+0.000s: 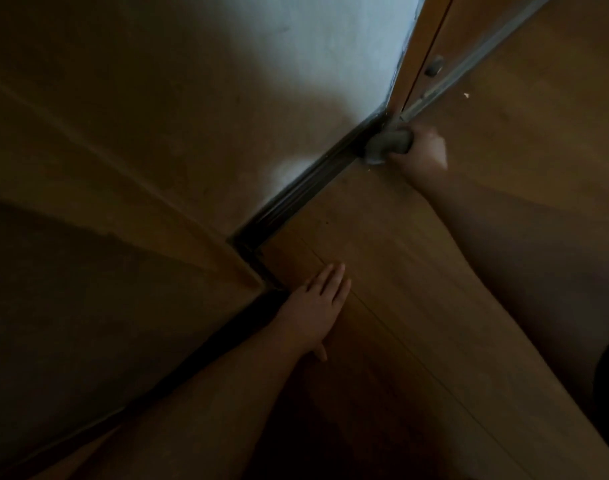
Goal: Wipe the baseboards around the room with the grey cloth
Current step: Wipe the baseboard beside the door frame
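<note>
Dim wood floor (417, 265) w/ dark baseboard (306, 192) along wall. Right hand (422, 148) grips bunched grey cloth (386, 145) against baseboard's far end by door frame (414, 64); fingertips hidden. Left hand (317, 306) flat on floor, fingers straight

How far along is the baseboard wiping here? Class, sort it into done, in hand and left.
Done: nothing provable; the dim light hides which baseboard stretches are clean. In hand: the right hand grips the cloth against the baseboard's far end, by the door frame, while the left hand rests flat on the floor. Left: probably the stretch round the corner, beside the left arm.
</note>
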{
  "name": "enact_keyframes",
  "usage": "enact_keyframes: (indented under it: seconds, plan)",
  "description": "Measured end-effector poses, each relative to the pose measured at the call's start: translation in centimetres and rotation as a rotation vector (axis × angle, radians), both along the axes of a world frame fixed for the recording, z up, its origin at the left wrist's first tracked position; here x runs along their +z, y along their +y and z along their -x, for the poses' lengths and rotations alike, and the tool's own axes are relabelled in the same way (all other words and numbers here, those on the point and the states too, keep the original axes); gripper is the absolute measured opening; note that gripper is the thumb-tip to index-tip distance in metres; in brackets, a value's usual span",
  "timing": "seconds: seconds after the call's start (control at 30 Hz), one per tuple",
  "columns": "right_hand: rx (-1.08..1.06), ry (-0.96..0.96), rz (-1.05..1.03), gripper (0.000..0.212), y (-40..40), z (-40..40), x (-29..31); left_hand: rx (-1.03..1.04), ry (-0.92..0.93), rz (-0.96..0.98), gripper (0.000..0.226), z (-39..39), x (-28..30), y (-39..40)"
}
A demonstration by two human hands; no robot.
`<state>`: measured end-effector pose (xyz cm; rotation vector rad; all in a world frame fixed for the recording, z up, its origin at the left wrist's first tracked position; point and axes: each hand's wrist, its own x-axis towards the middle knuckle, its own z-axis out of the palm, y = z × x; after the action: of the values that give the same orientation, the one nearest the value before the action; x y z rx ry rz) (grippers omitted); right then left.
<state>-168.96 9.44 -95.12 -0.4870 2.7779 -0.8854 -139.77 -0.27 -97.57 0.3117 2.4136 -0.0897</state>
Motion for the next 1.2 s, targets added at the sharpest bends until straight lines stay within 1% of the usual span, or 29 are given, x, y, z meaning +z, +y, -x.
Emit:
enact_keyframes:
  seconds: [0.07, 0.1, 0.23, 0.33, 0.43, 0.6, 0.8, 0.9, 1.0, 1.1, 1.2]
  plan:
    - [-0.184, -0.008, 0.025, 0.052, 0.6, 2.0, 0.8, 0.003, 0.008, 0.003, 0.149, 0.0, -0.3, -0.2]
    - [-0.218, -0.013, 0.034, 0.053, 0.6, 2.6, 1.1, 0.002, 0.005, 0.004, 0.150, 0.0, -0.4, -0.3]
    - [-0.299, -0.015, 0.114, 0.052, -0.2, 2.0, 0.9, -0.001, -0.004, 0.006, 0.150, 0.1, -0.6, -0.2]
    - [-0.413, -0.036, 0.190, 0.051, -1.4, -0.4, 0.2, -0.008, -0.002, 0.010, 0.149, 0.1, -0.6, -0.3]
    - [-0.439, -0.018, 0.265, 0.049, -2.8, -3.1, 0.0, -0.005, -0.011, 0.011, 0.148, 0.3, -0.5, -0.2]
    - [-0.306, 0.011, 0.300, 0.045, -4.0, -7.7, 0.4, 0.000, -0.018, 0.010, 0.147, 0.5, -0.2, -0.1]
    - [-0.020, -0.056, 0.267, 0.046, -4.6, -13.0, 0.0, -0.009, -0.007, -0.002, 0.145, 0.8, -0.1, -0.1]
    - [0.114, -0.059, 0.239, 0.047, -5.6, -15.5, -0.3, 0.000, -0.023, 0.000, 0.143, 0.6, -0.3, -0.4]
    - [0.137, -0.063, 0.225, 0.047, -6.1, -16.5, -0.2, 0.013, -0.033, -0.016, 0.139, 0.5, -0.2, -0.6]
    - [0.157, -0.072, 0.179, 0.047, -6.1, -16.0, 0.2, 0.050, 0.014, -0.062, 0.129, -0.6, 0.0, -0.6]
    - [0.176, -0.081, 0.139, 0.047, -6.2, -15.5, 0.7, 0.063, 0.084, -0.111, 0.108, -3.5, -0.3, -1.0]
